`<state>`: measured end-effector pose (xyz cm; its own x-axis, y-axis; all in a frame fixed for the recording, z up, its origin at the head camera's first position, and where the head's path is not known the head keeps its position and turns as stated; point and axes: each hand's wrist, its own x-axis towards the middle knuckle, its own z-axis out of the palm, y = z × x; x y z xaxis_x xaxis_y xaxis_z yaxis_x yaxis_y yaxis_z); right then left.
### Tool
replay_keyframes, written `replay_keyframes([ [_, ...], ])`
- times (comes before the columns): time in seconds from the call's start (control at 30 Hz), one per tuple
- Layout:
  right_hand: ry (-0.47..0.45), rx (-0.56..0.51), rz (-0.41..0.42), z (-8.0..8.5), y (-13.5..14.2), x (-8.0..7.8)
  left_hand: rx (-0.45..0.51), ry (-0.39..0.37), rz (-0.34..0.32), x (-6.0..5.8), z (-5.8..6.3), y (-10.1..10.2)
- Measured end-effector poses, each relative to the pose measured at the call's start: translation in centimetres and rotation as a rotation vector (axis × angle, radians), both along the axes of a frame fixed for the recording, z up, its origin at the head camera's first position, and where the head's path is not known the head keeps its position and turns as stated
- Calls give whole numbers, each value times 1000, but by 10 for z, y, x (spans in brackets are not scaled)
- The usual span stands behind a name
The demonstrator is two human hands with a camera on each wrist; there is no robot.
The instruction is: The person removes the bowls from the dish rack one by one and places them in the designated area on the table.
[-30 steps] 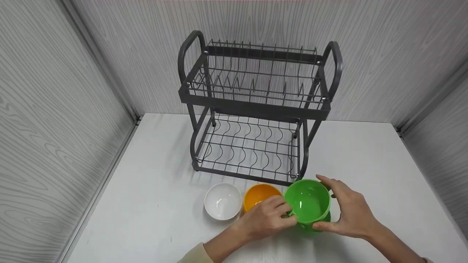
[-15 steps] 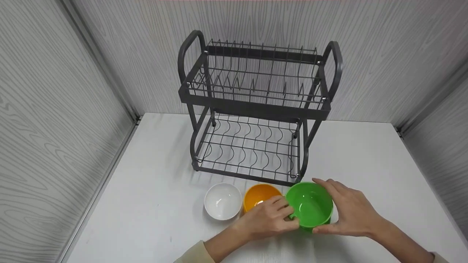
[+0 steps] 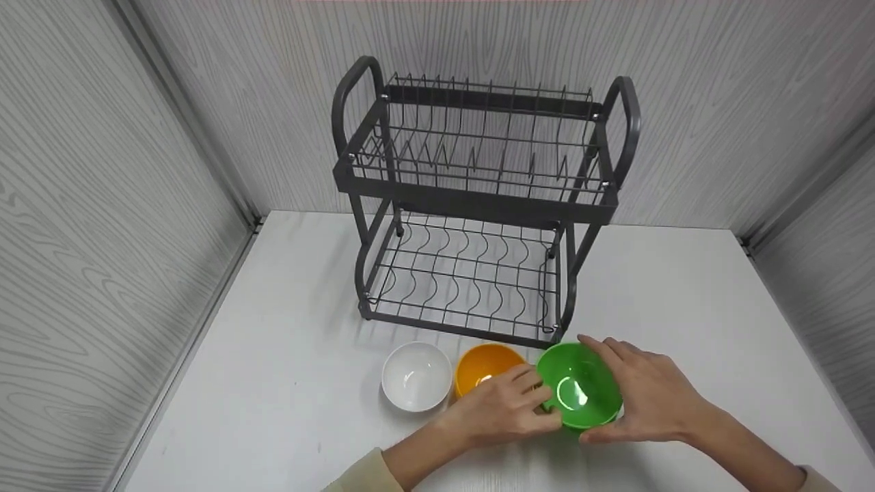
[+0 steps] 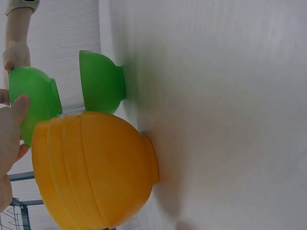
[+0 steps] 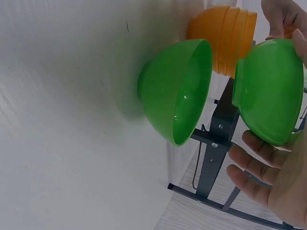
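Note:
A green bowl [image 3: 577,386] is held between both hands, above a second green bowl. My left hand [image 3: 502,406] pinches its left rim, with the thumb outside it in the left wrist view. On the other side, my right hand [image 3: 653,393] grips the bowl by its right edge. The right wrist view shows the lower green bowl [image 5: 170,91] standing on the table, apart from the held one [image 5: 271,91]. From the head view the lower bowl is almost wholly hidden. Beside them sits a stack of orange bowls [image 4: 110,167], partly covered by my left hand in the head view.
A white bowl [image 3: 417,377] stands left of the orange stack. Behind the bowls rises a two-tier dark dish rack [image 3: 478,201] with wire shelves. Grey wood-grain panels [image 3: 752,102] enclose the white table [image 3: 273,342] at the back and both sides.
The held green bowl has shifted slightly right and towards me, now covering nearly all of the lower green bowl. My right-hand fingers have moved a little left along its rim.

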<state>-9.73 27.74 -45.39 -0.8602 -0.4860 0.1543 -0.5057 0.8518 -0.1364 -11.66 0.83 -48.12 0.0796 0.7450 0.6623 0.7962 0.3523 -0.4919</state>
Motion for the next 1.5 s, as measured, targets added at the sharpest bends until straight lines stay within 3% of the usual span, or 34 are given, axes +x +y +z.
replay_keyframes([
  [0.27,33,24,-6,-3,-3,0,-6,4,0,0,-3,3],
  [0.53,101,-14,-6,-12,3,1,13,-10,-12,2,4,2],
  [0.67,94,-47,-19,-16,6,3,-14,-28,-5,-1,-5,5],
  [0.9,93,-66,-30,-24,10,5,-75,-77,27,0,-22,8],
  [1.5,100,-117,-43,-46,18,2,-133,-208,192,16,-29,20],
])
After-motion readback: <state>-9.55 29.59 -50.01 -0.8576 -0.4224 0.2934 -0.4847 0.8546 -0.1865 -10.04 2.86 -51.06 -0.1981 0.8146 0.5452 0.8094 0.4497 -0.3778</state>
